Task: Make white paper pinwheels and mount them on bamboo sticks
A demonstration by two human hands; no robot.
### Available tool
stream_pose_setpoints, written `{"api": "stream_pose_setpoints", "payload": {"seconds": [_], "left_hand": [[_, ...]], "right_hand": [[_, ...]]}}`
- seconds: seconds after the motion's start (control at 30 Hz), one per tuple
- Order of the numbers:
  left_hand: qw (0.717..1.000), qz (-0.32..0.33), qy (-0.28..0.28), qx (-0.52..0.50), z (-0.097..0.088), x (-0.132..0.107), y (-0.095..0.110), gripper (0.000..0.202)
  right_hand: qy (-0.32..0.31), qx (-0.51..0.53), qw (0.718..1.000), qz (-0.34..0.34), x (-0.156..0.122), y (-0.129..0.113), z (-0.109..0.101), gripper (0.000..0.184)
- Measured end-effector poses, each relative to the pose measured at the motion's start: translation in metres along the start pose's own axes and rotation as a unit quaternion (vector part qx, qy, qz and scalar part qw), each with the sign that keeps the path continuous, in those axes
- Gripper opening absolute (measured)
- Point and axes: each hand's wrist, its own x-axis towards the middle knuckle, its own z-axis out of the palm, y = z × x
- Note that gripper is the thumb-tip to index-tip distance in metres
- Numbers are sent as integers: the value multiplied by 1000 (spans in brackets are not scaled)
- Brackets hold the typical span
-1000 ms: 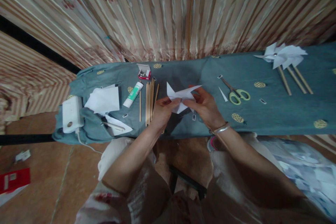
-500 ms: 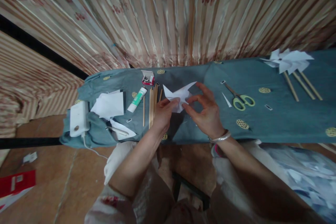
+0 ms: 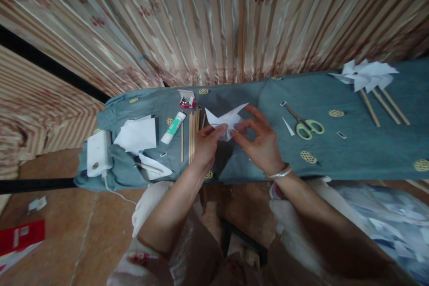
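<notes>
The left hand (image 3: 207, 145) pinched the folded white paper (image 3: 225, 119) at its near edge. The right hand (image 3: 264, 143) touched it with the thumb tip, fingers loosely spread. The paper hung just right of the wooden sticks (image 3: 191, 136); the glue tube (image 3: 173, 128) lay left of them and the scissors (image 3: 305, 126) well right.

Btwn left hand (image 3: 205, 146) and right hand (image 3: 265, 146) the folded paper (image 3: 225, 120) filled the gap. Just left, wooden sticks (image 3: 191, 136), glue tube (image 3: 173, 128) and staple box (image 3: 187, 100) crowded the bench (image 3: 368, 152). Paper sheets (image 3: 137, 134) and a white box (image 3: 97, 154) took the left end. Right side lay open up to scissors (image 3: 305, 126) and a paper sliver (image 3: 288, 126). Pinwheels (image 3: 367, 75) blocked the far right. Curtain (image 3: 214, 22) shut off the back.
</notes>
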Motion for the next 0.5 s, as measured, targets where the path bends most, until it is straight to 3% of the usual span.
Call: {"api": "stream_pose_setpoints", "payload": {"seconds": [0.5], "left_hand": [[1000,-8,-5,-12,3,-2,-1,24]], "right_hand": [[9,47,998,44,1,2,3,10]]}}
